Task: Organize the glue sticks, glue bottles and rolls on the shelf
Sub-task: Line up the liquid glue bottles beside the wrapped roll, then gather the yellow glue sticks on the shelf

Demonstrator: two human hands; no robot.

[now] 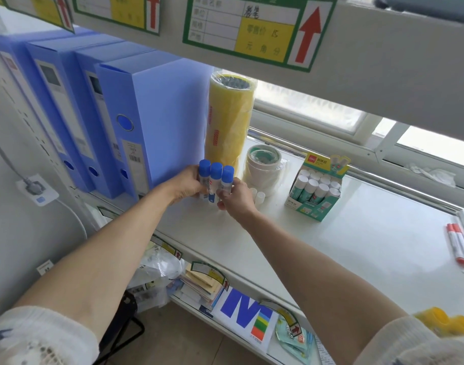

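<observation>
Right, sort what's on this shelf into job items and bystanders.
Job items: blue-capped glue bottles held in both hands, yellow tape roll stack, white tape rolls, boxed glue sticks.
Bystanders: blue file boxes, red markers, price labels.

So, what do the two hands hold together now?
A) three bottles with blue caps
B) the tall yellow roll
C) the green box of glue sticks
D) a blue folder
A: the left hand and right hand grip three blue-capped bottles between them, in front of the yellow roll.
</observation>
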